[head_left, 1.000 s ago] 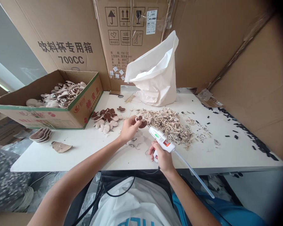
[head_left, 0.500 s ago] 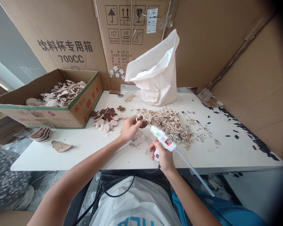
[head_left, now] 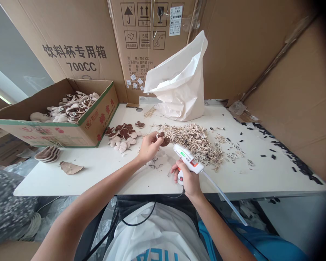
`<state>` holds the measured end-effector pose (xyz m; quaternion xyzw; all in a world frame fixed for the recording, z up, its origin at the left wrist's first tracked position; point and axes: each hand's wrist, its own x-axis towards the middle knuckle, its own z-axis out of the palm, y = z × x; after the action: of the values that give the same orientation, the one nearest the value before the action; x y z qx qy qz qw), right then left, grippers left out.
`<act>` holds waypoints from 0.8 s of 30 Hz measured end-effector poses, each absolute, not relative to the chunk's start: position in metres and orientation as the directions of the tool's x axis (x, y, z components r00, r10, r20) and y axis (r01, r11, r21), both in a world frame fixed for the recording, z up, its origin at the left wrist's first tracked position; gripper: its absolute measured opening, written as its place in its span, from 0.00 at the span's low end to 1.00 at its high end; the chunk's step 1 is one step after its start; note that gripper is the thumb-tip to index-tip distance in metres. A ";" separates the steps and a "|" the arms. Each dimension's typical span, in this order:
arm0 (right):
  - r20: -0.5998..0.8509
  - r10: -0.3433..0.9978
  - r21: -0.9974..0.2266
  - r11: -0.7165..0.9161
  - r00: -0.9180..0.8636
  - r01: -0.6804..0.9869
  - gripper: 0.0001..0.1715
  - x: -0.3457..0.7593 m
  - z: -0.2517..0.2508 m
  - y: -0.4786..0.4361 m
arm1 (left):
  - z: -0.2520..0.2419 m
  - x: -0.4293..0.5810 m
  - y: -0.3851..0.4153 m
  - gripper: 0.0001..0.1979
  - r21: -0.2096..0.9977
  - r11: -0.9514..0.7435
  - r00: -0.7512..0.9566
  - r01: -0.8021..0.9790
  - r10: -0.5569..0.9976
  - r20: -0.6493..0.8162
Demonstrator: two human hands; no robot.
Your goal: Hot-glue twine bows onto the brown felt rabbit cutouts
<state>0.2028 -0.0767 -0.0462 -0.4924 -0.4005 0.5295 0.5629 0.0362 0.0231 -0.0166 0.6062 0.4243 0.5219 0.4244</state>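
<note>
My left hand [head_left: 148,146] pinches a small brown bear-shaped piece [head_left: 163,139] just above the white table [head_left: 103,170]. My right hand [head_left: 187,179] grips the handle of a white hot glue gun [head_left: 187,159], whose nozzle points up and left at the piece and nearly touches it. A clear glue stick [head_left: 222,197] trails out of the gun's back. A heap of small tan bows [head_left: 194,141] lies just beyond the gun.
A pile of brown and cream pieces [head_left: 122,136] lies left of my left hand. An open carton [head_left: 95,119] full of such pieces stands at the left. A white bag [head_left: 179,87] stands at the back. Black bits [head_left: 271,152] scatter at the right. Cardboard walls surround the table.
Both hands and the glue gun have hardly shifted; the gun's nozzle stays at the brown piece. The view has tipped slightly.
</note>
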 end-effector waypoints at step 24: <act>-0.118 0.950 -0.933 -0.007 0.288 -0.359 0.17 0.204 -0.040 -0.069 | 0.001 0.030 0.008 0.11 0.947 -0.318 0.732 0.042 0.655 0.188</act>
<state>0.2044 -0.0689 -0.0401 -0.4889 -0.3024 0.5143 0.6364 0.0299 0.0081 0.0010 0.7600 0.2292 0.2855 0.5370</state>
